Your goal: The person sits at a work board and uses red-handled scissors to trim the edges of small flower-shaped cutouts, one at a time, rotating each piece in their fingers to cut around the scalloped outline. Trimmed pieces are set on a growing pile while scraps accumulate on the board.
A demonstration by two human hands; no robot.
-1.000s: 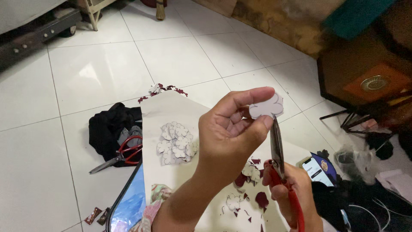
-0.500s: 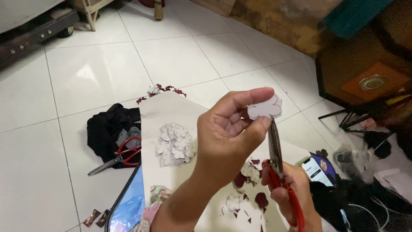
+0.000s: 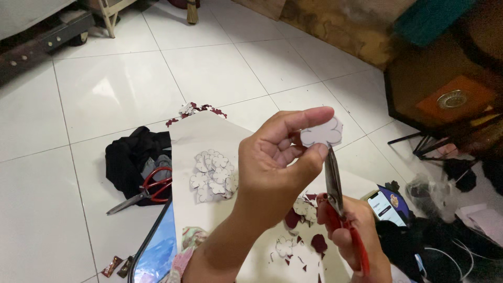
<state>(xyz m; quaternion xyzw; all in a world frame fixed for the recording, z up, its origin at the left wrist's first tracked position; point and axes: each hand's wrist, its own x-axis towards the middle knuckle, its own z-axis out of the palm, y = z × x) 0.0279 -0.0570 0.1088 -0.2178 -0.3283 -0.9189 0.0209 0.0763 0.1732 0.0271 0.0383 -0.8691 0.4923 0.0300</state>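
Observation:
My left hand [image 3: 275,165] is raised in the middle of the view and pinches a small white flower-shaped paper cutout [image 3: 321,132] between thumb and fingers. My right hand [image 3: 351,233] grips red-handled scissors [image 3: 335,196] below it, the blades pointing up and touching the cutout's lower edge. A pile of several finished white paper flowers [image 3: 214,176] lies on a large white sheet [image 3: 196,136] on the floor. Dark red and white paper scraps [image 3: 306,241] lie under my hands.
A second pair of red-handled scissors [image 3: 144,191] rests on black cloth [image 3: 131,157] at left. A phone with a lit screen [image 3: 386,207] lies at right beside dark clutter and cables. A dark wooden table [image 3: 445,89] stands at the far right. White tiled floor [image 3: 105,89] surrounds everything.
Both hands hold nearly the same pose; the cutout has turned very slightly against the scissor blades.

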